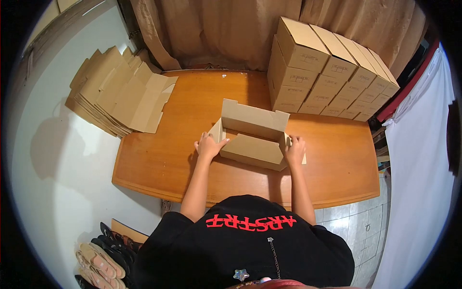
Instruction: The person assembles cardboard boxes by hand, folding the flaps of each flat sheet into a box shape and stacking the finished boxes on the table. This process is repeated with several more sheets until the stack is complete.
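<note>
A brown cardboard box (255,151) stands on the wooden table in front of me with its top flaps apart. Its far long flap (252,115) rises upright, and an orange-brown strip like the tabletop shows inside. My left hand (209,146) grips the left end, thumb stretched toward the near edge and fingers around the outside. At the other end, my right hand (295,150) is closed around the right side by its end flap. The fingertips of both hands are partly hidden behind the cardboard.
Flattened cardboard boxes (122,94) lean in a pile at the table's left. Closed, marked boxes (308,60) are stacked at the back right. The wooden table (159,168) has a rounded near edge. Sandals (101,260) stand lower left; a brown curtain (226,33) hangs behind.
</note>
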`<state>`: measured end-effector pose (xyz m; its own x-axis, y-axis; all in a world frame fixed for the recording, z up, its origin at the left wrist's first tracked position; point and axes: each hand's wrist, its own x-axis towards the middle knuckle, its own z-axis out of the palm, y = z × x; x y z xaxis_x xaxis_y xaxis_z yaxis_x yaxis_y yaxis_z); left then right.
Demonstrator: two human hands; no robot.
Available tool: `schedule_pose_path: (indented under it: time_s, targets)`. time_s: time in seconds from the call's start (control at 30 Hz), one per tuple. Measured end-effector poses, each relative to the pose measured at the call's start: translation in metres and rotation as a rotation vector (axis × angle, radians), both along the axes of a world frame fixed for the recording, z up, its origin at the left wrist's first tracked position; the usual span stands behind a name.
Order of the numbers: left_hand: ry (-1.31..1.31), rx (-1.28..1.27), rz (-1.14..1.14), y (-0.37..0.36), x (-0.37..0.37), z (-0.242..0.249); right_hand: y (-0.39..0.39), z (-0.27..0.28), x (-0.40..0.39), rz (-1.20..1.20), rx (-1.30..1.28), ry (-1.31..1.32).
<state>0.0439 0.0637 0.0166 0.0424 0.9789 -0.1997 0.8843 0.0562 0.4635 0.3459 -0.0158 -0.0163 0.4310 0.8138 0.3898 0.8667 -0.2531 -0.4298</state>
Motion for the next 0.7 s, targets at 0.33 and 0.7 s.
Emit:
schedule_pose_path:
  time_s: [0.33,0.7]
  targets:
    - [-0.224,-0.347,-0.293,0.015,-0.026,-0.033,0.032,-0.007,0.014,0.079,-0.149,0.28]
    - [-0.507,-0.352,-0.245,0.008,-0.023,-0.054,0.012,-0.008,0.021,0.245,0.068,0.382]
